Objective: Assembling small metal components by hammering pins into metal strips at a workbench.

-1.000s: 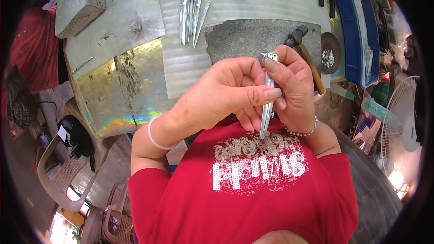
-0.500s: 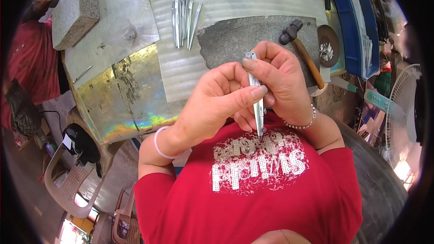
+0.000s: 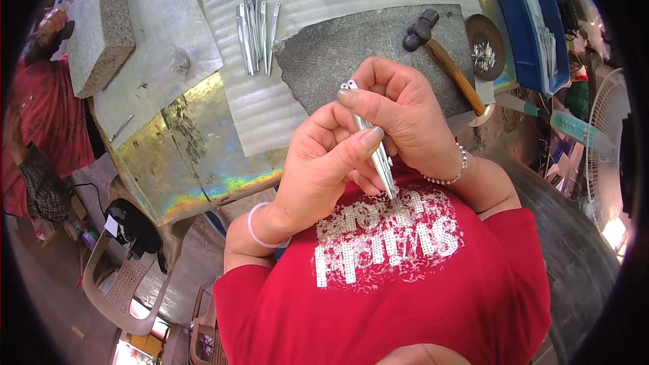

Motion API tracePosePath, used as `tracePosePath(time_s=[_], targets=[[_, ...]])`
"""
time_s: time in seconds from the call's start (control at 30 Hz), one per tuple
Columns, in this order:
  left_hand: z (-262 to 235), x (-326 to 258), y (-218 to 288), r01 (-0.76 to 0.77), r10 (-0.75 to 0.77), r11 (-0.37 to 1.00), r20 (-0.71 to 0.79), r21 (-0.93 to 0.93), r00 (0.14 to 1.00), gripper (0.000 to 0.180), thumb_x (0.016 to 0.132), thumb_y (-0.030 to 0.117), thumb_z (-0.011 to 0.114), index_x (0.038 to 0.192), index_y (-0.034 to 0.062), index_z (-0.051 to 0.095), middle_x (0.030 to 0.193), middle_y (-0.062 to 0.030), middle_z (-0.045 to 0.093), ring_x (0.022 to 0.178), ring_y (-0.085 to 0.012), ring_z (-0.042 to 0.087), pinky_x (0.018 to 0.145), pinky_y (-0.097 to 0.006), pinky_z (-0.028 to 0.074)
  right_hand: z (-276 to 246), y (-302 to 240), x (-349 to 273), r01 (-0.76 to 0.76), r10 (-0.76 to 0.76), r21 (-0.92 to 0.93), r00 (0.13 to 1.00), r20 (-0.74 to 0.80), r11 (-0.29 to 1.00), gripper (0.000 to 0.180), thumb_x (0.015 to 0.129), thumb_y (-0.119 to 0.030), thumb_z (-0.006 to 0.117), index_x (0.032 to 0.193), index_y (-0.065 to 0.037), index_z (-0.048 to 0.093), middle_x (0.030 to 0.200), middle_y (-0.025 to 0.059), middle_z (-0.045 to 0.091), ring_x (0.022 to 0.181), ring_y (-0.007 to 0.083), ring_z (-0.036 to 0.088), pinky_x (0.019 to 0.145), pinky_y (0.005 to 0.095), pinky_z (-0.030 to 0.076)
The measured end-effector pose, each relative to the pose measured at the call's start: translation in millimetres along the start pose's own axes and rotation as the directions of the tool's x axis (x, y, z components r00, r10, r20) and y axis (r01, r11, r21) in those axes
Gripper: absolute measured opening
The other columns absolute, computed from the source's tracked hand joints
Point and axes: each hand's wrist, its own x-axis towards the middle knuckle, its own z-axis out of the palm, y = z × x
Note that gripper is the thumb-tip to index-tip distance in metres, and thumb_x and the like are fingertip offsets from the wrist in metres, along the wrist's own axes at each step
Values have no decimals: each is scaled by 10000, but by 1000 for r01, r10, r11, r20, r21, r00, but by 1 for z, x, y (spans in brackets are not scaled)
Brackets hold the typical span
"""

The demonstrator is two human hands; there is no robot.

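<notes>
A slim silver drawing compass (image 3: 384,170), its metal legs folded together, slants between my two hands in front of my chest. My left hand (image 3: 318,155) is closed, pinching the legs around their middle between thumb and fingers. Higher up, my right hand (image 3: 409,108) grips the holed top end, thumb pressed over it. Parts of the compass are hidden by my fingers. Just beyond the hands lies a flat grey stone slab (image 3: 345,44), with a wooden-handled hammer (image 3: 443,61) across its right side.
Several silver metal legs (image 3: 253,34) lie on white foam sheeting (image 3: 253,122). At the right are a brown dish (image 3: 499,32) of small silver pieces, a blue tray (image 3: 520,20) and a fan (image 3: 605,125). A granite block (image 3: 101,27) and another person (image 3: 51,108) are at left.
The view has shifted, so the table things appear moved left. Both hands keep hold of the compass, which now tilts more, its top leaning left.
</notes>
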Motion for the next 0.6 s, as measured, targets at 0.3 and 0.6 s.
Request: tracePosePath(time_s=[0.3,0.6], targets=[[3,3,-1,38,-36,998,26,-48,999,110,911,93,558,926,34,466,764,-89,616,571,-155,636,483,-242,548,0,7,-3,126,-124,16,988,-87,992,197,884,-183,617,821,-15,535,631,-2,555,458,9,458,361,162,338],[14,8,2,130,-128,991,72,-29,989,155,900,151,597,906,42,487,748,-82,619,587,-162,643,492,-240,548,-4,6,-14,287,-283,-11,940,-191,958,155,862,-121,629,840,-15,518,691,-10,566,588,-1,490,483,160,383]])
